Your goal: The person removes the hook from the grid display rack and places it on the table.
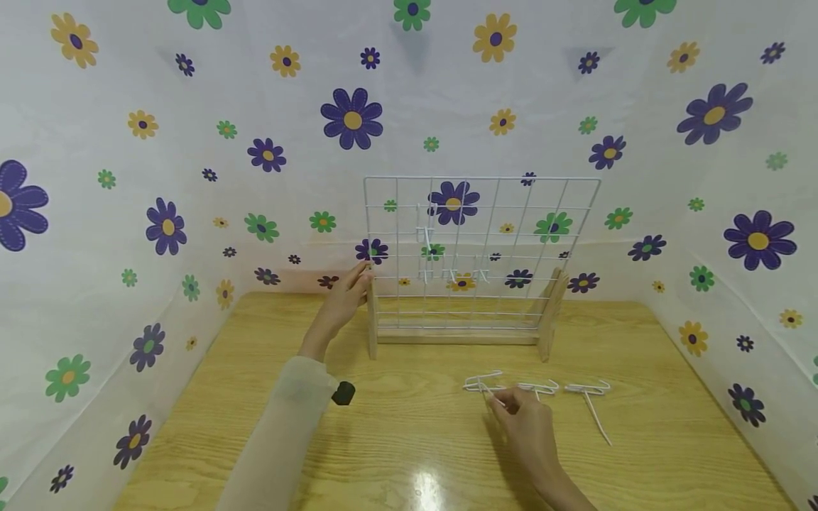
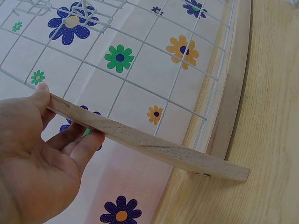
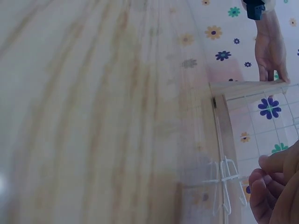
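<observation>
**One hand steadies the grid rack, the other meets the loose hooks**

The head view gives the whole layout: a white wire grid panel [image 1: 481, 252] stands upright in a wooden base [image 1: 456, 333] at the back of the wooden surface [image 1: 409, 454], with a few white hooks [image 1: 427, 238] hung on it. Three loose wire hooks lie in a row in front of it. Only the left wrist view shows the contact closely. There the left hand [image 2: 35, 163] has its thumb on top of the left wooden upright [image 2: 154, 147] and its nearly straight fingers under it, so the post sits between them in a loose, mostly open hold.

The right wrist view is blurred. It shows the right hand [image 3: 275, 191] with fingers curled, close to a loose hook [image 3: 224, 179], but not whether they grip it. In the head view the right hand [image 1: 524, 426] lies on the surface with its fingertips at the left loose hook [image 1: 483, 384]; a firm grip cannot be told. The middle hook [image 1: 540, 387] and the right hook [image 1: 591, 394] lie just beside it, untouched.

The rack stands near the far edge, close to the flowered backdrop [image 1: 192, 177]. Bare surface stretches between the two arms and toward the near edge.
</observation>
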Demonstrator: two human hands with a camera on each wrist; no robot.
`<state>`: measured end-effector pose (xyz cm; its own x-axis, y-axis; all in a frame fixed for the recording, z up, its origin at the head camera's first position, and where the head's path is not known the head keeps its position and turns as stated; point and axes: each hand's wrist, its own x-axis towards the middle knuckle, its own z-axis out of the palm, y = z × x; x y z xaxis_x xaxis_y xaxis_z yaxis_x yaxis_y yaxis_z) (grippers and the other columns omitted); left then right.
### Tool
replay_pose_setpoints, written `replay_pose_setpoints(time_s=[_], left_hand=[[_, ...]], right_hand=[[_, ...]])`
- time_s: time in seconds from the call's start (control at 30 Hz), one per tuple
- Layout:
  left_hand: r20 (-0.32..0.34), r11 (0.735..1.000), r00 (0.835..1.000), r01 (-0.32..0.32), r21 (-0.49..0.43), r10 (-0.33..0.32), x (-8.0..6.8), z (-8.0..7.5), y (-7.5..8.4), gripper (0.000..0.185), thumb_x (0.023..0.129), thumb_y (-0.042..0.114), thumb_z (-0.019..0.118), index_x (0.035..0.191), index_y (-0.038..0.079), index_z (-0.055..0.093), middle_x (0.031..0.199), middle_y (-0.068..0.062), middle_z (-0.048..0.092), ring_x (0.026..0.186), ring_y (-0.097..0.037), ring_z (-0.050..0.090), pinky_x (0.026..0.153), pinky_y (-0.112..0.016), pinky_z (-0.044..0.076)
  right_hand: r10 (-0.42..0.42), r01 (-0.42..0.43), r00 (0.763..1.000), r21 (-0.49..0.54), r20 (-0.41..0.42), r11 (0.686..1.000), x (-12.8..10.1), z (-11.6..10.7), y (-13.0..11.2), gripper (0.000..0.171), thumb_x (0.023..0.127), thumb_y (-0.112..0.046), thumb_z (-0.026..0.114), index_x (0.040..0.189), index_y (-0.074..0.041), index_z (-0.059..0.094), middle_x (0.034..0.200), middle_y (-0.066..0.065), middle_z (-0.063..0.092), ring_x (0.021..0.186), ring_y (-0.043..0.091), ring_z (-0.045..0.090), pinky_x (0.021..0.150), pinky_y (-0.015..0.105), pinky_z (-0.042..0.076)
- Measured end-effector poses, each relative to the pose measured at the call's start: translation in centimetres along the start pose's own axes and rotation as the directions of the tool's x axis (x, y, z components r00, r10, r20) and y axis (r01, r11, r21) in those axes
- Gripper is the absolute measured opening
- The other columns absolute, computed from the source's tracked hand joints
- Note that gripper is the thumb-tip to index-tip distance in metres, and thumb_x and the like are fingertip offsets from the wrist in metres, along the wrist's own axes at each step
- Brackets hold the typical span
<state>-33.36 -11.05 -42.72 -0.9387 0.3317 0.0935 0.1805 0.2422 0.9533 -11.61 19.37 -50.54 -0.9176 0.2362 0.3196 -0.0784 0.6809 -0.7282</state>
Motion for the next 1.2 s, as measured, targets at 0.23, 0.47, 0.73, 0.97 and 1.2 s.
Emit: replay_pose_setpoints(time_s=[0.23, 0.47, 0.73, 0.97, 1.2], left_hand=[[0.004, 1.000, 1.000, 0.005, 0.006, -0.005, 0.0, 0.0, 0.1, 0.058, 0.113, 0.040, 0.040, 0.166, 0.020, 0.025, 0.165, -0.017, 0.032, 0.145, -0.039, 0.041, 0.115, -0.046, 0.044], [0.004, 1.000, 1.000, -0.007, 0.000, 0.007, -0.2, 0.0, 0.2, 0.058, 0.113, 0.039, 0.040, 0.166, 0.019, 0.025, 0.165, -0.017, 0.033, 0.146, -0.039, 0.040, 0.115, -0.045, 0.044], [-0.003, 1.000, 1.000, -0.007, 0.001, 0.007, -0.4, 0.0, 0.6, 0.059, 0.113, 0.040, 0.041, 0.166, 0.020, 0.026, 0.164, -0.018, 0.034, 0.146, -0.039, 0.039, 0.116, -0.046, 0.044], [-0.003, 1.000, 1.000, 0.001, -0.005, -0.001, -0.4, 0.1, 0.7, 0.057, 0.114, 0.038, 0.039, 0.166, 0.020, 0.025, 0.165, -0.018, 0.033, 0.146, -0.039, 0.039, 0.116, -0.047, 0.043], [0.000, 1.000, 1.000, 0.001, 0.003, -0.001, -0.4, 0.1, 0.6, 0.059, 0.113, 0.040, 0.039, 0.166, 0.019, 0.024, 0.165, -0.018, 0.033, 0.147, -0.039, 0.038, 0.117, -0.047, 0.042]], right_hand=[[0.019, -0.020, 0.998, 0.015, 0.064, 1.000, -0.5, -0.3, 0.1, 0.012, 0.089, -0.002, 0.080, 0.094, 0.006, 0.074, 0.076, 0.006, 0.071, 0.057, 0.007, 0.057, 0.045, 0.016, 0.049], [0.032, -0.036, 0.992, 0.035, 0.120, 0.999, -1.0, -0.3, 0.3, 0.015, 0.089, 0.001, 0.078, 0.098, 0.011, 0.072, 0.074, 0.006, 0.070, 0.048, 0.003, 0.050, 0.041, 0.016, 0.046], [0.086, -0.084, 0.981, -0.021, 0.176, 0.996, -1.2, -0.4, 0.1, 0.013, 0.088, 0.003, 0.076, 0.098, 0.011, 0.073, 0.073, 0.002, 0.069, 0.060, 0.009, 0.058, 0.050, 0.018, 0.051], [0.079, -0.073, 0.970, -0.036, 0.230, 0.997, -1.3, -0.6, 0.2, 0.015, 0.087, 0.004, 0.072, 0.099, 0.012, 0.073, 0.079, 0.009, 0.074, 0.069, 0.018, 0.070, 0.057, 0.022, 0.059], [0.072, -0.057, 0.971, -0.071, 0.229, 0.996, -1.3, -0.4, 0.1, 0.015, 0.081, 0.005, 0.072, 0.095, 0.010, 0.074, 0.076, 0.006, 0.072, 0.065, 0.012, 0.064, 0.052, 0.019, 0.054]])
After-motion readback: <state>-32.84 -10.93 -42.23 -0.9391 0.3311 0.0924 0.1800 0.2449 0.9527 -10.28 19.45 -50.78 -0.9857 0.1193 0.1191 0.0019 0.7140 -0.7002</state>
